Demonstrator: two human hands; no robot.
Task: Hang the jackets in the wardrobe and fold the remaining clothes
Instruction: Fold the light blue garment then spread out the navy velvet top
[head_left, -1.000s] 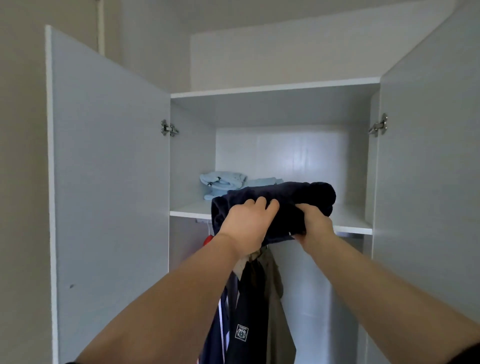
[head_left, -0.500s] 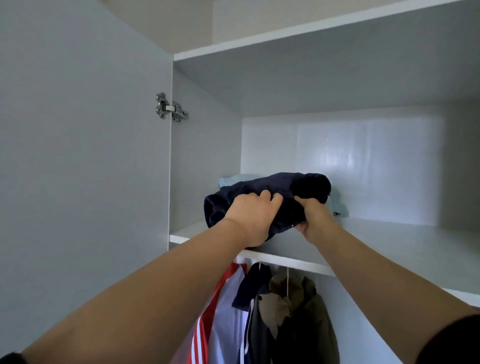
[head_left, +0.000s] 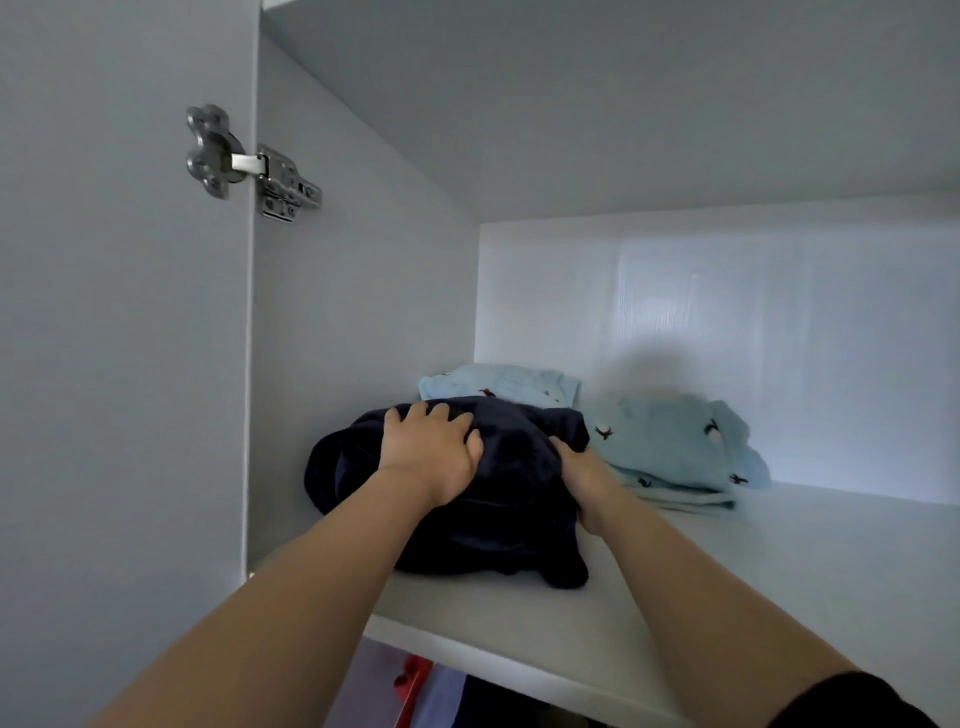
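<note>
A folded dark navy garment (head_left: 509, 540) lies on the white wardrobe shelf (head_left: 727, 587), near the left wall. My left hand (head_left: 431, 457) lies on top of it, fingers curved over the far side and thumb dug into the fabric. My right hand (head_left: 587, 483) grips its right side, with the fingertips hidden in the cloth. Two folded light blue pieces with small dark prints sit behind it: one (head_left: 504, 384) at the back, one (head_left: 675, 447) to the right and touching the navy bundle.
The open left door (head_left: 104, 364) with its metal hinge (head_left: 249, 166) stands close on the left. The right part of the shelf is bare. Below the shelf edge, a bit of red and blue hanging clothing (head_left: 415, 691) shows.
Both hands moved the navy garment forward and down onto the shelf in front of the light blue clothes. The view moved closer and up into the compartment.
</note>
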